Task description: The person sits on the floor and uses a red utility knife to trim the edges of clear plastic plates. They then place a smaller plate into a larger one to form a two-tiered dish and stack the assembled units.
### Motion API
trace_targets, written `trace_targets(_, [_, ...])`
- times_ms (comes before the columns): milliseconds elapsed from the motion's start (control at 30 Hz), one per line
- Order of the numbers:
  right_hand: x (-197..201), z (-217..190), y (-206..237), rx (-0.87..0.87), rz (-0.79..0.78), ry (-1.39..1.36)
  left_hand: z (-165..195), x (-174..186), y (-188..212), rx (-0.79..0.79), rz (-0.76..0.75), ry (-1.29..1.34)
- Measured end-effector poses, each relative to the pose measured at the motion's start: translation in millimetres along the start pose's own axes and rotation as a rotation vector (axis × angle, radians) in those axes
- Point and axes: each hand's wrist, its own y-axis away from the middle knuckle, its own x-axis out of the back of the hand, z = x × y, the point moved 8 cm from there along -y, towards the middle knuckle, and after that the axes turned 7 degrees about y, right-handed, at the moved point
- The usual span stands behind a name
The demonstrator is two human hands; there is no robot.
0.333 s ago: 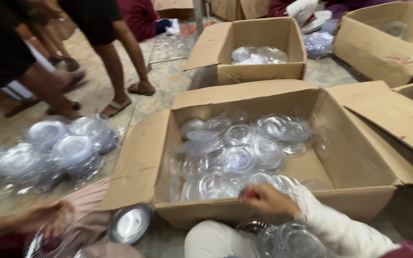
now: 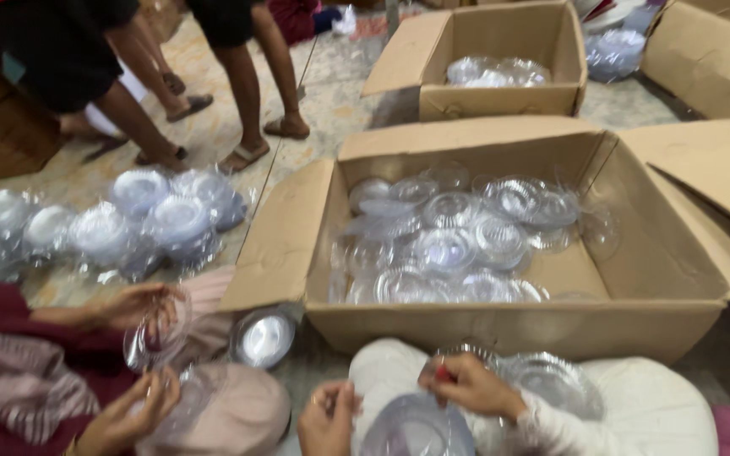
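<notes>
Both hands low over lap: right hand (image 2: 466, 384) & left hand (image 2: 329, 418) fingers pinching thin, glossy clear plastic lid (image 2: 416, 426), round.

1. Big box (image 2: 500, 325) sits right in front of both hands; its near wall blocks a straight reach forward, so you'd have to go over the rim.
2. Inside it, the left and middle are packed with clear lids (image 2: 449, 245); the lower-right corner of the floor is bare cardboard.
3. The box's left flap (image 2: 285, 236) juts out toward the lower left, narrowing the gap there.
4. Lower left is crowded: a co-worker's hands (image 2: 133, 304) and a round lid (image 2: 264, 338) fill it.
5. Bagged lids (image 2: 154, 219) cover the floor at left.
6. Right side: another flap (image 2: 711, 177) hangs over.
7. Between left hand (image 2: 327, 418) and right hand (image 2: 466, 384), a lid (image 2: 416, 426) takes the room.
</notes>
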Motion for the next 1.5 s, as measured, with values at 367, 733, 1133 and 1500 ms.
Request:
trace_targets(367, [44, 5, 48, -0.141, 0.432, -0.321, 35, -35, 59, 0.186, -0.322, 0.546])
trace_targets(733, [39, -27, 68, -0.092, 0.424, -0.318, 58, -62, 74, 0.095, -0.456, 0.595])
trace_targets(1133, [56, -11, 56, 0.027, 0.39, -0.375, 88, -69, 94, -0.092, -0.49, 0.53])
trace_targets(1500, [34, 24, 46, -0.137, 0.401, -0.615, 65, -66, 65, -0.015, -0.453, 0.564])
